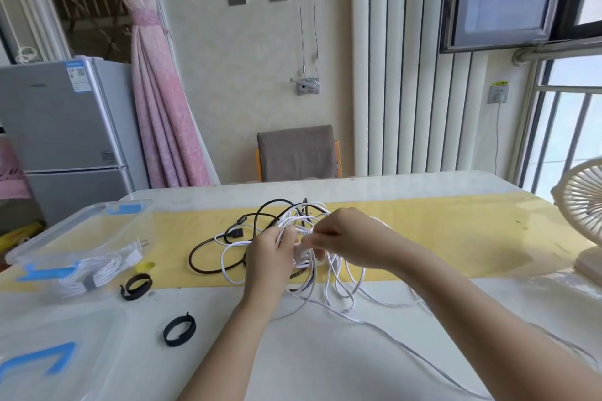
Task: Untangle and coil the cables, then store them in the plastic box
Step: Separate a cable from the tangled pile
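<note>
**Cable mess, mid-untangle: where everything's sitting**

Closest thing is the clear lid (42,365) with blue clips, lying flat at the near left corner of the bench (293,355). Just past it is a black strap loop (179,330), and a second strap loop (136,286) lies a bit further in, next to the plastic box (62,225).

The box is on the left side of the bench. It's got one coiled white cable (97,273) in it, banded with a grey wrap, plug end pointing toward the middle of the bench.

The tangle of white and black cables (299,221) is in the middle of the bench, mostly on the yellow strip (439,238) that runs left to right. Black loops spill out on its left side. One white strand (365,322) trails toward the near right corner.

Both hands are close together in the tangle. The left hand (270,257) has its fingers curled around a bunch of white loops. The right hand (345,238) pinches a small white piece of the tangle, can't make out what exactly.

A cream fan (583,205) stands at the right edge.
</note>
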